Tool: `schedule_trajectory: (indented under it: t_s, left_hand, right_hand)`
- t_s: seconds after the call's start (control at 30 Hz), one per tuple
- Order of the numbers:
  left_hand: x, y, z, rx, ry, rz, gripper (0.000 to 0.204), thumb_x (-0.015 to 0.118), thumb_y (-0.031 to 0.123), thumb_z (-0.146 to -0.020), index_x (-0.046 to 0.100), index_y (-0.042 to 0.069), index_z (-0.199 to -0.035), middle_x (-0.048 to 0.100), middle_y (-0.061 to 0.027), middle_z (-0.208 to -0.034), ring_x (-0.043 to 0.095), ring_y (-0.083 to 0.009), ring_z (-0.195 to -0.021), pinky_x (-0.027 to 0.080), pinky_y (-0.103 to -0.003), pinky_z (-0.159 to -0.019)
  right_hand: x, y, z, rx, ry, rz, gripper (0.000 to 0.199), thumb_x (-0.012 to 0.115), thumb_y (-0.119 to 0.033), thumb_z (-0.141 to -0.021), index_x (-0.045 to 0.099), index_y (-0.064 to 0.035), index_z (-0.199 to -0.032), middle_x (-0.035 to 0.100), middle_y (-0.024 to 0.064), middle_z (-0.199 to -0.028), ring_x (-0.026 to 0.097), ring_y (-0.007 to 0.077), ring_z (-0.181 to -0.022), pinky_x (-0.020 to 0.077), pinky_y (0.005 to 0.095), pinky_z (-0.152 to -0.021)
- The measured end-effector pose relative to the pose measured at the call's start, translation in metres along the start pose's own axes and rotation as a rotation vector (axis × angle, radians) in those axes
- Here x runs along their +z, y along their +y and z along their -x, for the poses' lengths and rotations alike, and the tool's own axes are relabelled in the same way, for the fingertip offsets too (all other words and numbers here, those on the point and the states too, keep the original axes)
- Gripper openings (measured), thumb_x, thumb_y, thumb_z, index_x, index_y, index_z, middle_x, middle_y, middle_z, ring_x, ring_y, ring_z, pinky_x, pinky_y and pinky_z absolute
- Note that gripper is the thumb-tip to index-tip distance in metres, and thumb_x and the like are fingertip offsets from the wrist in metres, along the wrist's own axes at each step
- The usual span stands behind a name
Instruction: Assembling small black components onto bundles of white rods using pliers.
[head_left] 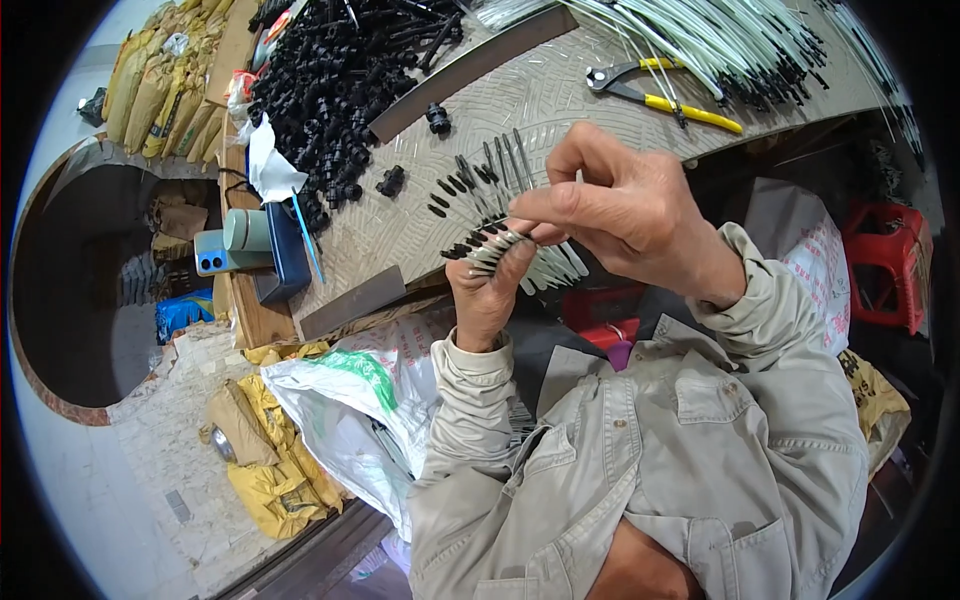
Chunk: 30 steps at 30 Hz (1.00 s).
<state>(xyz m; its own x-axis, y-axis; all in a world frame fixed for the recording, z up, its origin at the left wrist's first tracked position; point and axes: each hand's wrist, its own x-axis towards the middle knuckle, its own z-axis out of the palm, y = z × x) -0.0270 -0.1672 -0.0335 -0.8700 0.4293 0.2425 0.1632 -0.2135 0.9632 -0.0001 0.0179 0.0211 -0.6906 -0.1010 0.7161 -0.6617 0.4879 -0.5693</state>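
Observation:
My left hand (487, 290) grips a fanned bundle of thin white tubes with black tips (520, 255) just in front of the table's near edge. My right hand (625, 210) is above it, thumb and forefinger pinched on the bundle's top near the black tips. A few loose black-tipped pieces (480, 170) lie on the patterned tabletop (400, 225) just beyond my hands. Both forearms are in beige sleeves.
A heap of small black plastic parts (335, 80) covers the far left of the table. Yellow-handled pliers (665, 95) and a big pile of white black-tipped tubes (720, 40) lie at the far right. A phone, cup and blue box (255, 245) sit left; sacks (350, 400) on the floor; red stool (885, 260).

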Motion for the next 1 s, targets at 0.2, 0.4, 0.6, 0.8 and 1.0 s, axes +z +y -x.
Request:
schedule_trajectory:
  t_s: [0.2,0.4,0.6,0.8,1.0]
  left_hand:
    - [0.001,0.003,0.0,0.001,0.0,0.08,0.029,0.059,0.019,-0.087,0.061,-0.004,-0.104,0.064,-0.0044,-0.092,0.055,-0.0087,-0.08,0.042,-0.022,-0.07]
    - [0.002,-0.001,0.001,0.009,0.003,0.056,0.026,0.056,0.019,-0.089,0.059,-0.003,-0.103,0.06,-0.0036,-0.093,0.051,-0.0079,-0.079,0.04,-0.024,-0.071]
    - [-0.004,0.0,0.005,0.011,-0.016,-0.016,0.027,0.056,0.021,-0.089,0.063,-0.003,-0.099,0.057,0.0036,-0.078,0.042,-0.0032,-0.064,0.033,-0.019,-0.055]
    - [-0.004,-0.001,0.009,0.037,0.023,0.018,0.023,0.055,0.018,-0.09,0.063,-0.002,-0.089,0.053,0.0055,-0.072,0.039,-0.0021,-0.061,0.029,-0.019,-0.051]
    - [-0.006,-0.009,0.012,0.014,0.059,0.121,0.023,0.055,0.02,-0.09,0.061,0.0,-0.08,0.05,0.0061,-0.069,0.038,-0.0019,-0.06,0.028,-0.018,-0.051]
  right_hand:
    - [-0.013,-0.005,-0.014,-0.092,-0.112,0.194,0.025,0.068,-0.003,-0.063,0.062,-0.0114,-0.086,0.048,0.002,-0.073,0.053,0.0129,-0.054,0.0402,0.0258,-0.043]
    - [-0.002,-0.001,-0.008,-0.067,-0.047,0.119,0.031,0.072,0.001,-0.061,0.066,-0.0107,-0.089,0.047,0.0027,-0.071,0.046,0.0088,-0.049,0.0359,0.0209,-0.041]
    - [-0.006,-0.002,-0.013,-0.107,-0.082,0.149,0.027,0.071,-0.003,-0.062,0.065,-0.0133,-0.087,0.045,0.0013,-0.07,0.045,0.0095,-0.049,0.0337,0.022,-0.04]
    - [-0.015,-0.004,-0.026,-0.246,-0.184,0.297,0.02,0.067,-0.013,-0.066,0.062,-0.0172,-0.085,0.045,-0.0001,-0.07,0.045,0.0123,-0.05,0.0341,0.0252,-0.042]
    - [-0.017,-0.01,-0.024,-0.22,-0.172,0.321,0.021,0.064,-0.011,-0.066,0.062,-0.0166,-0.086,0.045,0.0003,-0.07,0.046,0.0127,-0.05,0.0355,0.0252,-0.043]
